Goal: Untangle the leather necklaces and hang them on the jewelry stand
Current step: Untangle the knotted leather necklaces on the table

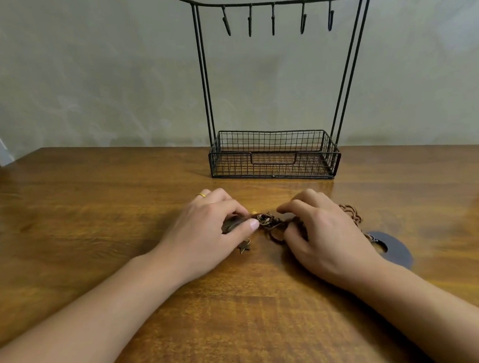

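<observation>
A knot of brown leather necklaces (268, 222) lies on the wooden table between my hands. My left hand (210, 229) pinches the left end of the tangle, with a dark pendant under its fingers. My right hand (319, 229) grips the right side of the cords with curled fingers. A braided cord (351, 215) trails off behind my right hand to a dark round pendant (392, 248). A small star charm (244, 247) lies below my left thumb. The black wire jewelry stand (278, 2) stands behind, all its hooks bare.
The stand's wire basket base (274, 167) sits on the table just beyond my hands. The wooden table (92, 221) runs up to a pale wall, with its back-left corner in view.
</observation>
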